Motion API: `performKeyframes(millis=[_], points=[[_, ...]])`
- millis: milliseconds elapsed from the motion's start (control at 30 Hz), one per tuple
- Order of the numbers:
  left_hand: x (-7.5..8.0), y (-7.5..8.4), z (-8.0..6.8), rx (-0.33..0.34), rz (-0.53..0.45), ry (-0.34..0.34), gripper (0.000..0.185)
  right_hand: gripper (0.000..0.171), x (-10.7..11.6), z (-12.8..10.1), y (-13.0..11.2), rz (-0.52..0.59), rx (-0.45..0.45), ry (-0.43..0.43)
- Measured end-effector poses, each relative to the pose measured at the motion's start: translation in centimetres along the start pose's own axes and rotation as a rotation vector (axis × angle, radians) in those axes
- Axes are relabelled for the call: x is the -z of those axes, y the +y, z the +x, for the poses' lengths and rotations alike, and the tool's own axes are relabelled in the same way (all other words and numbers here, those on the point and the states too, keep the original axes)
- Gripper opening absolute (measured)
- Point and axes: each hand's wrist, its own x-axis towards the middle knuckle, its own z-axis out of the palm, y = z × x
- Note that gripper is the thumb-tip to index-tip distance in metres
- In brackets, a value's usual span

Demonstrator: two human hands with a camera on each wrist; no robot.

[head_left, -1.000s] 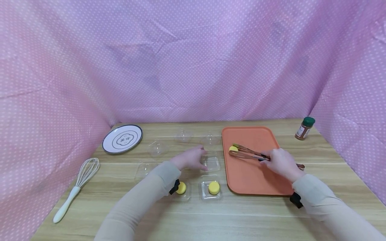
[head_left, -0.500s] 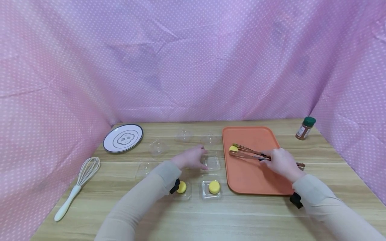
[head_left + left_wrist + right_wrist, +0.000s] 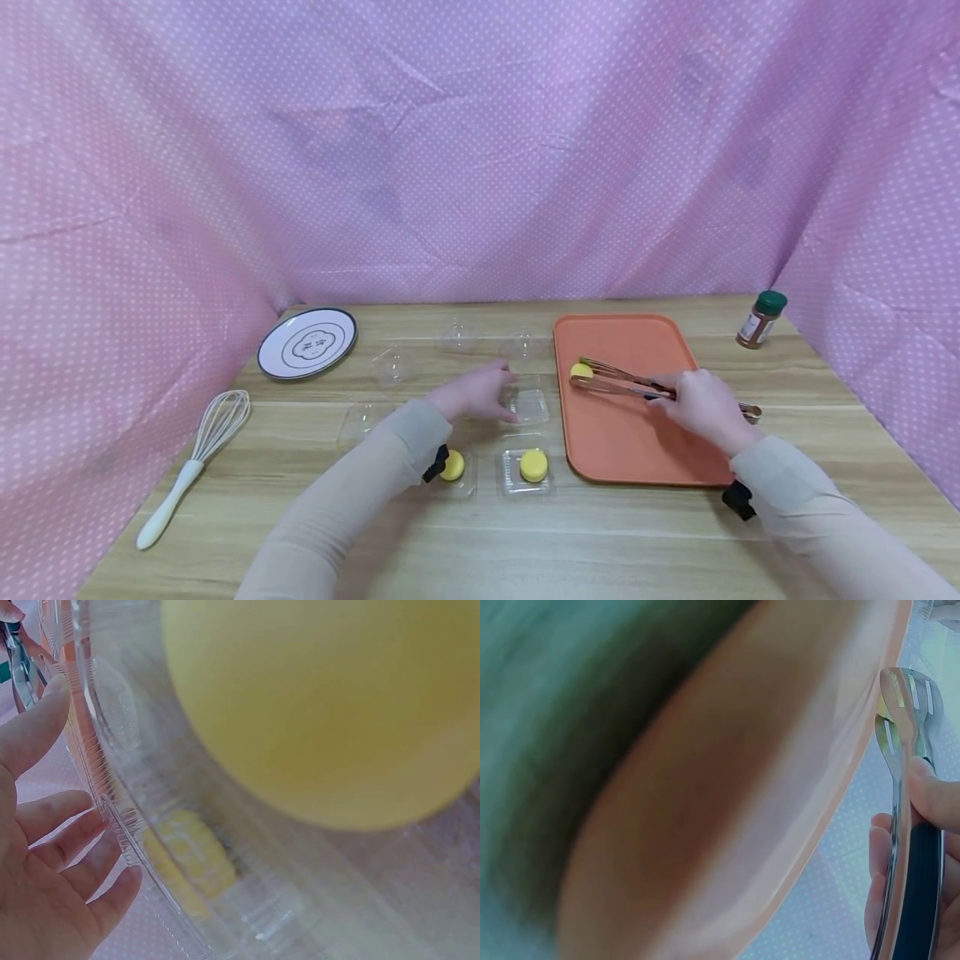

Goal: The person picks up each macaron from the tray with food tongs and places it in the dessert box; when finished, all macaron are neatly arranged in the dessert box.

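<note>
The little yellow cake point(image 3: 581, 371) sits on the orange tray point(image 3: 630, 450), squeezed between my tongs point(image 3: 611, 382). My right hand point(image 3: 701, 406) grips the tongs tight. My left hand point(image 3: 480, 392), fingers loose and apart, touches an empty clear box point(image 3: 528, 402) beside the tray.

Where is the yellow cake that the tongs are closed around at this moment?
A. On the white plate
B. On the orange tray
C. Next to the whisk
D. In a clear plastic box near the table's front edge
B: in the head view the tongs, held by the right hand, close on the yellow cake lying on the orange tray.
</note>
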Motion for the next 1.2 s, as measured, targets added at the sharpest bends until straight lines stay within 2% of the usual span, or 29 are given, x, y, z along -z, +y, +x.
performKeyframes(millis=[567,867,1200], points=[[-0.1,0.0,0.0,0.003,0.012,-0.006,0.074,0.029,0.1,-0.5,-0.6,0.032,0.023,0.065],[0.0,-0.1,0.0,-0.002,0.037,-0.007,0.073,0.031,0.1,-0.7,-1.4,0.057,0.038,0.069],[-0.1,-0.1,0.0,0.024,0.009,-0.022,0.073,0.034,0.0,-0.8,-2.5,0.08,0.064,0.077]])
